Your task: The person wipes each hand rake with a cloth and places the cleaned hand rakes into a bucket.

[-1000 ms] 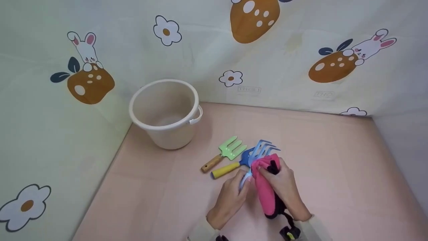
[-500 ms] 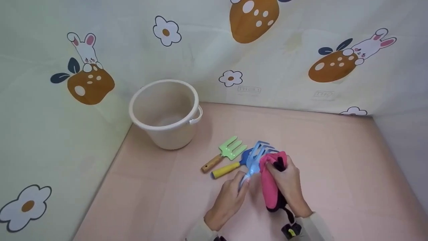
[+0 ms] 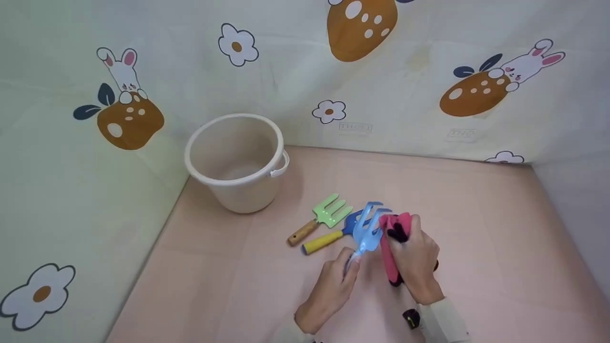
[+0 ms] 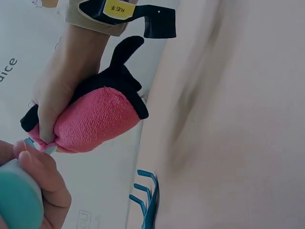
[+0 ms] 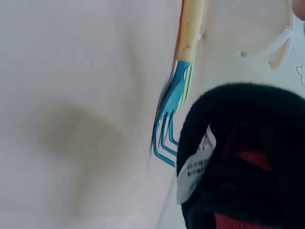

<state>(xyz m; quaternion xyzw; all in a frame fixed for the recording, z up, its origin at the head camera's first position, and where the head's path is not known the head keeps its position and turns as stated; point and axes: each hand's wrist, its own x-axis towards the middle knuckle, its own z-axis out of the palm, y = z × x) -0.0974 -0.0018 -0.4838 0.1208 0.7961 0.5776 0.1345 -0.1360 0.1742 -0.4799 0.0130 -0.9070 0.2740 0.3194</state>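
Light-blue metal hand fork with curved tines (image 3: 366, 240), one: gripped by its slim handle in the person's left hand (image 3: 329, 288), fingers curled round it, head held off the surface and pointing away from the person; the left wrist view shows a teal end on the handle. Pink towelling piece with black trim (image 3: 388, 262), one: bunched in the right hand (image 3: 417, 259), fingers closed on it, just beside the fork's right-hand tines and hiding part of them; whether cloth and metal touch cannot be told. White printed label (image 5: 196, 167), one: attached at the piece's black edge. Blue metal rake with yellow handle (image 3: 323, 242), one: lying on the pale pink surface (image 3: 486, 238), its head partly behind the held fork in the head view. Pale-green four-tined fork with brown wooden handle (image 3: 329, 212), one: lying to the left of the rake, near it. Cream plastic bucket with side handle (image 3: 245, 197), one: upright at the back left, apart from the tools. Pale backdrop printed with rabbits, brown fruit and white flowers (image 3: 286, 76): behind the surface. Black strap fitting with yellow label (image 4: 119, 9), one: at the right wrist, over a light sleeve (image 3: 443, 321).
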